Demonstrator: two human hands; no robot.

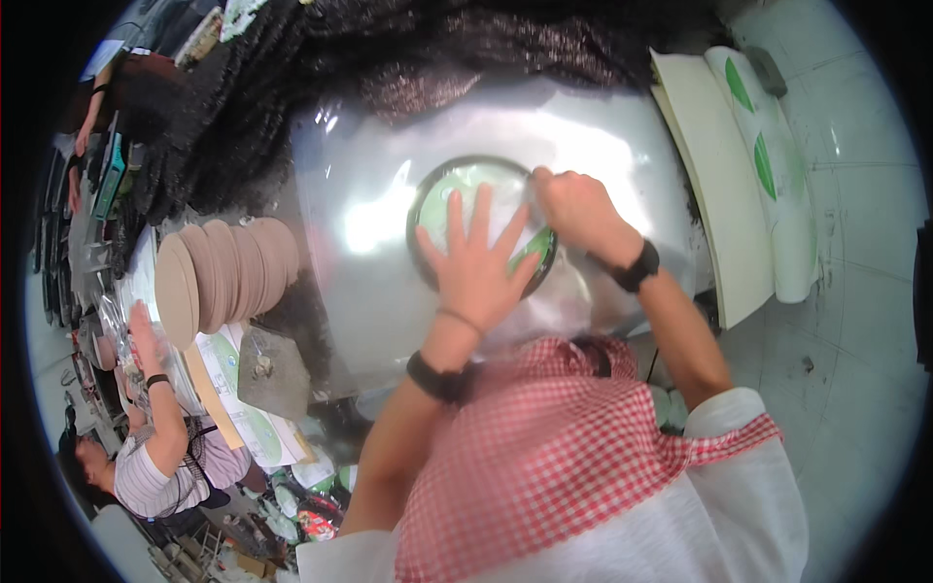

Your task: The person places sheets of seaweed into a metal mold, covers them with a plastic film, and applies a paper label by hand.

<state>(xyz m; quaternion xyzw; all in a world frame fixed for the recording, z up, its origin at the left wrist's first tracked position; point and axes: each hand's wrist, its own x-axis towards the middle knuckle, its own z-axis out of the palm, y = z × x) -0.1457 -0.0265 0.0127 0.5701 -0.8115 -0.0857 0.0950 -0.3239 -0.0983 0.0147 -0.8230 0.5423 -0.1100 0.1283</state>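
A round green and white printed sheet (458,191) lies inside a black ring (417,211) on a shiny metallic-looking sheet (364,306). My left hand (477,262) presses flat on the printed disc, its fingers spread. At the ring's upper right edge, my right hand (579,211) is curled into a fist. Its closed fingers hide whether anything is held in them. Both wrists wear dark bands.
A stack of round brown boards (240,273) stands at left, beside a grey slab (273,372) on printed sheets (259,430). Dark glittery material (437,44) heaps along the back. Cream boards (711,189) and a printed roll (765,167) lie right. A co-worker (164,466) is at far left.
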